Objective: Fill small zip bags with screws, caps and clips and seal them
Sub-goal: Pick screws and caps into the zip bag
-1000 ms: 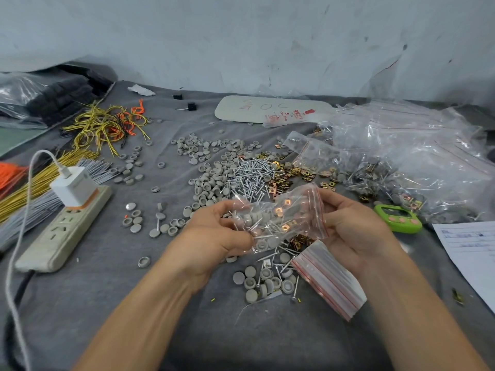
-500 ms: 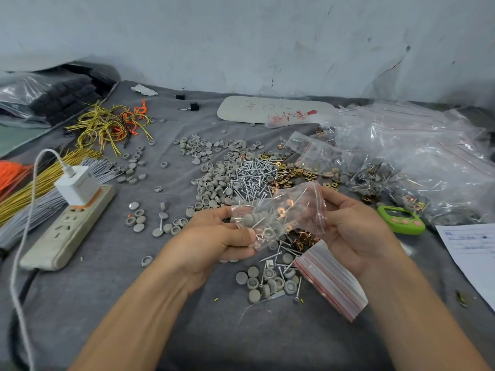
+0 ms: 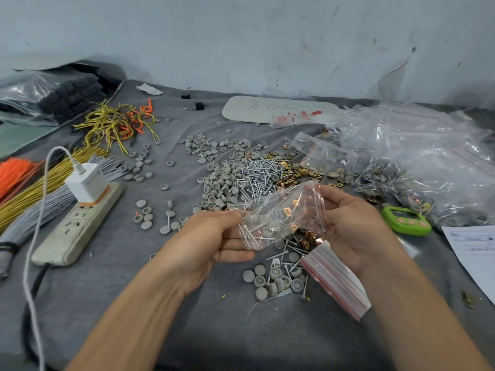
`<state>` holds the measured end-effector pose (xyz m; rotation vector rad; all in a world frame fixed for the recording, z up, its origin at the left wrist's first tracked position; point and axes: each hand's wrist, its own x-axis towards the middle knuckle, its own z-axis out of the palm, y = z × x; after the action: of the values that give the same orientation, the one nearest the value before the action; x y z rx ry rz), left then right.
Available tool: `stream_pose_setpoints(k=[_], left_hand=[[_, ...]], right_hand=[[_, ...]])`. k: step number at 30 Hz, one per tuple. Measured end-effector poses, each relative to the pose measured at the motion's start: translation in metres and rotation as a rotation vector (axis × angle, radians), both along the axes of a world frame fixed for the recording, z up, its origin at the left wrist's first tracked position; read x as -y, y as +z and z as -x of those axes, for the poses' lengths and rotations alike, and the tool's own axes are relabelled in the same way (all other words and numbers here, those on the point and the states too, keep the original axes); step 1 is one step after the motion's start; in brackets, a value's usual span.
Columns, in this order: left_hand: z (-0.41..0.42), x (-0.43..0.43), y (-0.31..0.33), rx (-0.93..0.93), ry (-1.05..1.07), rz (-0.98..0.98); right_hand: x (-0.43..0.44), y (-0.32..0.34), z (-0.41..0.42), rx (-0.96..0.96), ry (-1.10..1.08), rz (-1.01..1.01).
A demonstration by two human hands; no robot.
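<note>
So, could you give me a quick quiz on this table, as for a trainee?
1. True or false: the left hand and right hand both hold the zip bag.
2. What is plugged into the power strip?
3. The green timer lies: A) left of both hands, B) right of both hands, C) inside the bag.
Key: 1 true; 2 a white charger; 3 B.

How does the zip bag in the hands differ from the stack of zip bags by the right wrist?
The held zip bag bulges with screws, caps and copper clips; the stack of zip bags looks empty and flat. The held bag is one, pinched between left hand and right hand; the stack is many, low by the grey cloth. Both are clear with red zip strips.
</note>
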<state>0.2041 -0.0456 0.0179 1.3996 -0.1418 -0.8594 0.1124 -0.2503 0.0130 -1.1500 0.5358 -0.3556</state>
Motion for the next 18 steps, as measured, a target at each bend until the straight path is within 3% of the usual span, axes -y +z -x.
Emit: stream_pose_setpoints(k=[18], left_hand=[[-0.007, -0.018, -0.001, 0.061, -0.021, -0.105]], right_hand=[[-0.014, 0.000, -0.010, 0.005, 0.031, 0.032]])
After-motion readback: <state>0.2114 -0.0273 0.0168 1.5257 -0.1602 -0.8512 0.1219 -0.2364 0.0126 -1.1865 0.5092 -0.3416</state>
